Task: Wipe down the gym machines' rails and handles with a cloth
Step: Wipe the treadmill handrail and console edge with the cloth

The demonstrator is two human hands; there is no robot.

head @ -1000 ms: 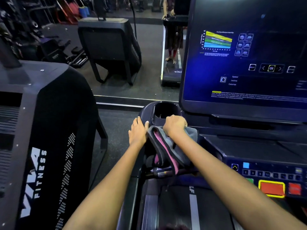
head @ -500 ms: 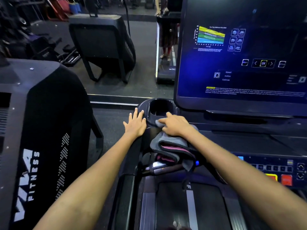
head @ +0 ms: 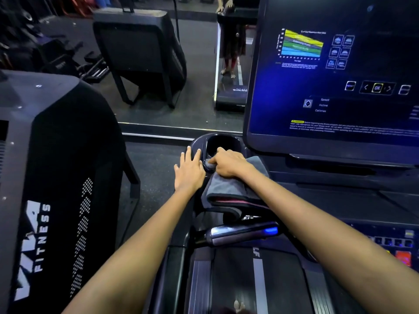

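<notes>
Grey microfibre cloth with a pink inner fold lies bunched on the treadmill console, just beside the round black plastic cup holder. The right hand has its fingers curled onto the cloth, pressing its corner against the holder's near rim. The left hand rests flat, fingers straight, left of the holder. Likely risk: the loose hanging fold may brush the key panel right of the holder, triggering an input. Behind the holder, a wall mirror reflects the dark gym floor.
</notes>
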